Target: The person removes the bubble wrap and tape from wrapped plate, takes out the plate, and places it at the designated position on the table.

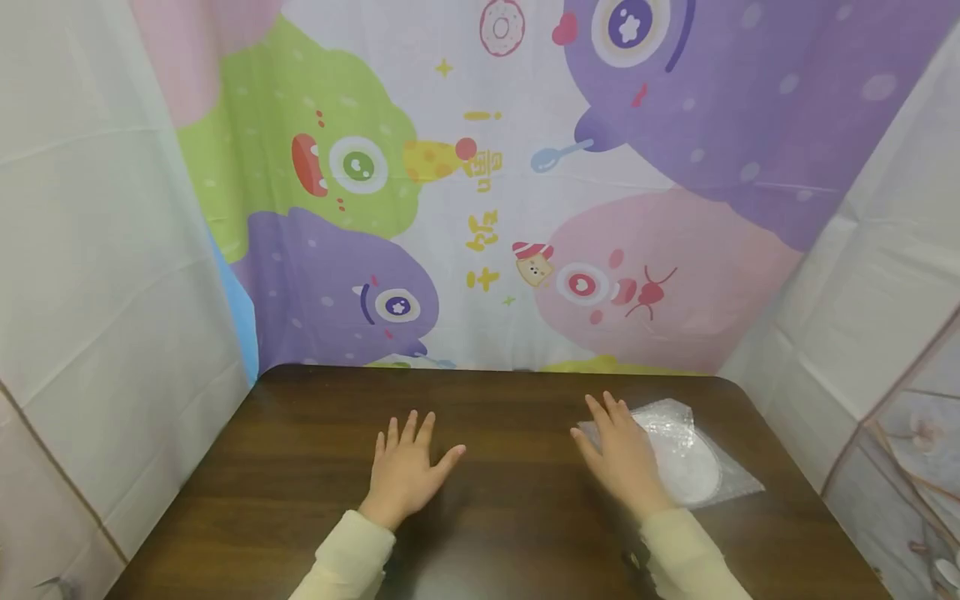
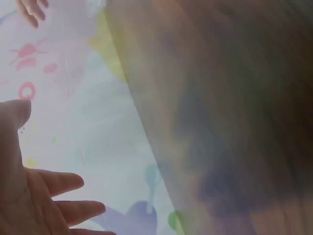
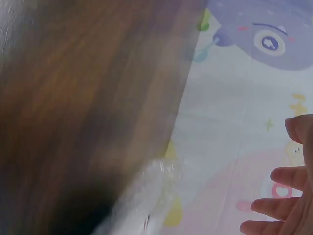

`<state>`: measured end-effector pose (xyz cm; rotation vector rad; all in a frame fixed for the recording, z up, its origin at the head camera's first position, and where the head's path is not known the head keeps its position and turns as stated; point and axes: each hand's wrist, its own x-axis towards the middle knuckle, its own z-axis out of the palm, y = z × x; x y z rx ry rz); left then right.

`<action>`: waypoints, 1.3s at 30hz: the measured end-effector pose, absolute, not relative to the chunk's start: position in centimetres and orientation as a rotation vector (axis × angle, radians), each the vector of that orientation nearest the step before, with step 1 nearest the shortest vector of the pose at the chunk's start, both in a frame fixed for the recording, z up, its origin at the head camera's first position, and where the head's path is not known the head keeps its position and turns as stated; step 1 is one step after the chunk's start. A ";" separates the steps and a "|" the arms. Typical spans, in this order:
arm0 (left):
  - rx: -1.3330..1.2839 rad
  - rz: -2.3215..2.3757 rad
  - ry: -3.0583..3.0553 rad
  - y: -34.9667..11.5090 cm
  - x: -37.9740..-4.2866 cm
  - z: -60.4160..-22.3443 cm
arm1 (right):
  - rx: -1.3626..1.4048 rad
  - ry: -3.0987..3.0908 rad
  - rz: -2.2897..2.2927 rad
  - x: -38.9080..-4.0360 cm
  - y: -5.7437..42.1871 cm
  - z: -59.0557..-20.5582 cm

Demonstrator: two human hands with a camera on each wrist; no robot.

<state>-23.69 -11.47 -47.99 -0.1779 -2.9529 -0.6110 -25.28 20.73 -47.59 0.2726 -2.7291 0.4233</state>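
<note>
Left wall: pale hanging sheet (image 1: 82,250), creased, cut off by the frame's side.
Tabletop: dark wood (image 1: 300,433), far corners rounded, side edges slanting outward; its near edge is out of frame.
Left hand: palm down over the wood (image 1: 407,475), holding nothing, fingers spread, thumb pointing toward the middle; whether it touches the wood is hard to tell. Its pale sleeve (image 1: 348,550) runs off the bottom.
Backdrop: cartoon monster curtain (image 1: 487,317) behind the far edge, its top cut off.
Middle: a broad stretch of wood between the hands, with room for either to move sideways.
Right hand: loose and ungripping (image 1: 622,458), fingers extended toward the far edge, just left of the packet and overlapping it in the head view; contact cannot be told.
Plastic packet: clear and shiny (image 1: 738,483), right of centre, a white round thing (image 1: 693,471) inside; the hand hides its left part, and the right wrist view blurs it. Wood shows between its right corner and the tabletop's right edge.
Right wall: pale sheet (image 1: 847,333), then patterned tiles (image 1: 926,425), cropped.
</note>
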 end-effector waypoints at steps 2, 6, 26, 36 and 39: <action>-0.200 -0.705 -2.922 -10.9 -23.7 -47.7 | 0.261 -2.714 0.453 -25.3 21.5 -47.2; -0.238 -0.986 -2.835 -9.7 -23.7 -47.3 | 0.213 -2.728 0.560 -25.2 23.2 -46.6; -0.372 -1.744 -2.586 -2.5 -24.4 -48.6 | -0.188 -2.758 0.832 -24.1 34.1 -47.1; -0.345 -2.006 -2.511 1.6 -25.2 -50.3 | -0.331 -2.729 0.917 -23.7 38.1 -48.9; -0.328 -2.040 -2.486 2.8 -25.4 -50.7 | -0.352 -2.709 0.955 -23.4 38.9 -49.3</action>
